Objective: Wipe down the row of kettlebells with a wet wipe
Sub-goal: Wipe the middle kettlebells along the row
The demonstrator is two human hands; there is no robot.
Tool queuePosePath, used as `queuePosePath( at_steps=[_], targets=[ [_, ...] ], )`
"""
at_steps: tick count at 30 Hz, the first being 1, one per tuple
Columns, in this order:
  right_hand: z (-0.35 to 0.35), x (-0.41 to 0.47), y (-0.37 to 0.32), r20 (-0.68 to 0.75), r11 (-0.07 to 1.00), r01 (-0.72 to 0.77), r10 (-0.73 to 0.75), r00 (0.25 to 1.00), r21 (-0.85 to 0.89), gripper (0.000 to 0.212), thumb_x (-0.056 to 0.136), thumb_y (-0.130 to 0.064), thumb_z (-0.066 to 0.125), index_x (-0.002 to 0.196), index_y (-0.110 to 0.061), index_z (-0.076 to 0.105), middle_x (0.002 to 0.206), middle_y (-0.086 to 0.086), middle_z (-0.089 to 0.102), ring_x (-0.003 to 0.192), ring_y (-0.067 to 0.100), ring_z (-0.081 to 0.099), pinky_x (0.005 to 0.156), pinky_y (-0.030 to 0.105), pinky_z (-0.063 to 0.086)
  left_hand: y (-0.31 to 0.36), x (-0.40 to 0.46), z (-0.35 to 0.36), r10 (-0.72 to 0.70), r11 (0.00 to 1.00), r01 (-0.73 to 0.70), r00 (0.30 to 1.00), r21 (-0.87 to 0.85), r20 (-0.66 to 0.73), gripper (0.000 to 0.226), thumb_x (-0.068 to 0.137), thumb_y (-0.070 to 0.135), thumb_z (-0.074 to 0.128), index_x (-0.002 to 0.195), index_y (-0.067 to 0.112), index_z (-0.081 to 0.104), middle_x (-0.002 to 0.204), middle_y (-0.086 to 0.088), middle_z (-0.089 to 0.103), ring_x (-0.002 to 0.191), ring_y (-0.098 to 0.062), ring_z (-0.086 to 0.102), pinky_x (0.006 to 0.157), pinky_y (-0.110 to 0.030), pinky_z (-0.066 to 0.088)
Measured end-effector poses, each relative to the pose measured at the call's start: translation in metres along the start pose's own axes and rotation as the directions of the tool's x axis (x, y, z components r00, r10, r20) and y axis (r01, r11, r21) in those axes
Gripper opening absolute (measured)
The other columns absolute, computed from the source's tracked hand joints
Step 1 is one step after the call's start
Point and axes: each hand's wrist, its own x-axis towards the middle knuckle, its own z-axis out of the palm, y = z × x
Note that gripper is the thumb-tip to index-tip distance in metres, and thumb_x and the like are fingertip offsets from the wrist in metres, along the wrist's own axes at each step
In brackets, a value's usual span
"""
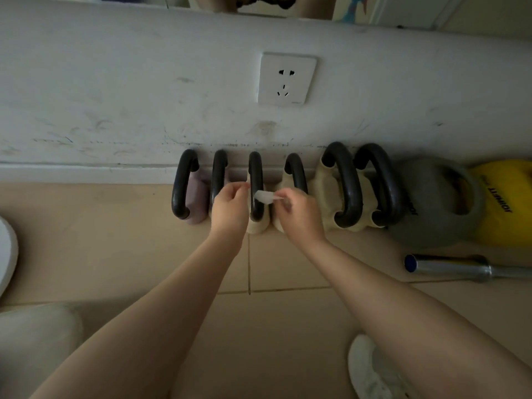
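A row of kettlebells with black handles stands against the white wall: a purple one at the left, several cream ones, then a grey one and a yellow one. Both hands hover over the third black handle. A small white wet wipe is stretched across that handle. My right hand pinches its right end. My left hand pinches with thumb and finger at the handle's left side; I cannot tell whether it holds the wipe's other end.
A wall socket sits above the row. A chrome bar lies on the tiled floor at the right. A white shoe shows at the bottom right, a pale knee at the bottom left, a white round object at the left edge.
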Motion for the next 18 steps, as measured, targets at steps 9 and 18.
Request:
queuePosePath(
  at_steps=[9,18],
  targets=[
    [-0.048,0.003,0.053,-0.178,0.788,-0.483,0.575,0.798,0.382,0.025,0.094,-0.023,0.046,0.074,-0.014,0.059,0.073,0.004,0.059,0.073,0.02,0.057,0.071,0.037,0.048,-0.032,0.011,0.069,-0.073,0.986,0.047,0.985,0.162,0.157,0.03,0.095,0.016,0.041,0.119,0.012,0.059,0.1,0.0,0.066,0.084,-0.013,0.06,0.08,-0.029,0.05],
    [-0.024,0.011,0.037,0.348,0.364,-0.65,0.619,0.704,0.668,0.034,0.099,-0.04,0.032,0.096,-0.022,0.059,0.084,-0.009,0.057,0.08,0.004,0.052,0.081,0.023,0.034,-0.048,0.018,0.092,-0.039,0.98,0.027,0.998,0.2,0.056,0.028,0.087,0.017,0.058,0.115,0.016,0.063,0.1,-0.001,0.068,0.097,-0.018,0.063,0.09,-0.035,0.05]
  ],
)
